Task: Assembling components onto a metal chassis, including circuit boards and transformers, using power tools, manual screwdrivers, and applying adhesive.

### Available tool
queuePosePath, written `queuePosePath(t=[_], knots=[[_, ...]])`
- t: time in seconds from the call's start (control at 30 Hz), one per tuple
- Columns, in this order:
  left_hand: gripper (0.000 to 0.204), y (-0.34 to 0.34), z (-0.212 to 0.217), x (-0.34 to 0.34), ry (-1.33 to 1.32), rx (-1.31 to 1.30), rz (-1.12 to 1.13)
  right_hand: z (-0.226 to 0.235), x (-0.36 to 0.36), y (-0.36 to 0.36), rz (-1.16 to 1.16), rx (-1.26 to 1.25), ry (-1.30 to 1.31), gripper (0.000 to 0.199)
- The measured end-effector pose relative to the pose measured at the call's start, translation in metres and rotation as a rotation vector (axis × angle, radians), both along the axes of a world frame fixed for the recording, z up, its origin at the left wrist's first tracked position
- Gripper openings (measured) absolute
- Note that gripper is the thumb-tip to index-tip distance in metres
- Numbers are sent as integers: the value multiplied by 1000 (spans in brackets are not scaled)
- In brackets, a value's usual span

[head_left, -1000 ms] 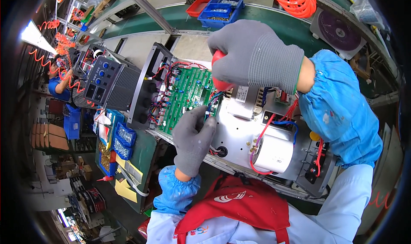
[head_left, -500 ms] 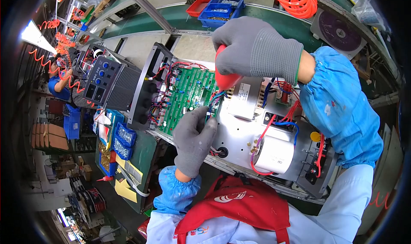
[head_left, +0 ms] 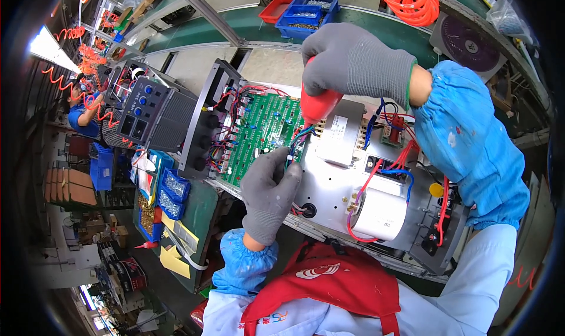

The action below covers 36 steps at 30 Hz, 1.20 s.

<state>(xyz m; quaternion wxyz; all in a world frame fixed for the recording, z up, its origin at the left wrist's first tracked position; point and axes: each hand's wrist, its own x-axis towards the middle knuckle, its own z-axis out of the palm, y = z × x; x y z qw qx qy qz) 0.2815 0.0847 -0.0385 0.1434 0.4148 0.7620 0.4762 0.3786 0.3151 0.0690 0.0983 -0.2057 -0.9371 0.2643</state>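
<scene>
In front of me lies an opened electrical unit with a green circuit board (head_left: pixel 259 127) on a metal chassis (head_left: pixel 321 189). My gloved right hand (head_left: pixel 347 59) is closed around what looks like a red squeeze bottle (head_left: pixel 318 107), held tilted with its narrow end down. That end is by the board's right edge, close to a bundle of dark and teal wires (head_left: pixel 301 137). My gloved left hand (head_left: pixel 272 186) pinches the lower part of this bundle, thumb and fingers nearly together. Beside it sits a silver metal box (head_left: pixel 341 137); nearer me is a white cylinder (head_left: pixel 381 214).
A dark front panel (head_left: pixel 206 118) stands upright at the board's left, and a second unit (head_left: pixel 156 109) is beyond it. Blue bins (head_left: pixel 172 194) of small metal parts are at left; more trays (head_left: pixel 306 15) are at the back. An orange coiled hose (head_left: pixel 406 0) hangs upper right.
The view has shifted slightly. My right hand and the red squeeze bottle have moved a little to the right, with the narrow end still by the wires. The left hand keeps its pinch.
</scene>
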Motion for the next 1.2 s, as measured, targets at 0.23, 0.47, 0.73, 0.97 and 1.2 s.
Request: queuePosePath(t=[0.23, 0.47, 0.73, 0.97, 1.2], knots=[[29, 0, -1, -1, -19, 9, -2, 3, 10, -17, -5, 32, 68, 33], [28, 0, -4, -2, -10, 7, -17, 6, 15, -23, 191, 231, 118, 28], [28, 1, 1, 1, -20, -14, -9, 16, 28, -17, 221, 252, 217, 27], [30, 0, -1, -1, -17, -9, -10, 6, 25, -18, 172, 230, 202, 28], [30, 0, 2, 1, -53, -17, -9, -3, 17, -18, 129, 198, 138, 28]])
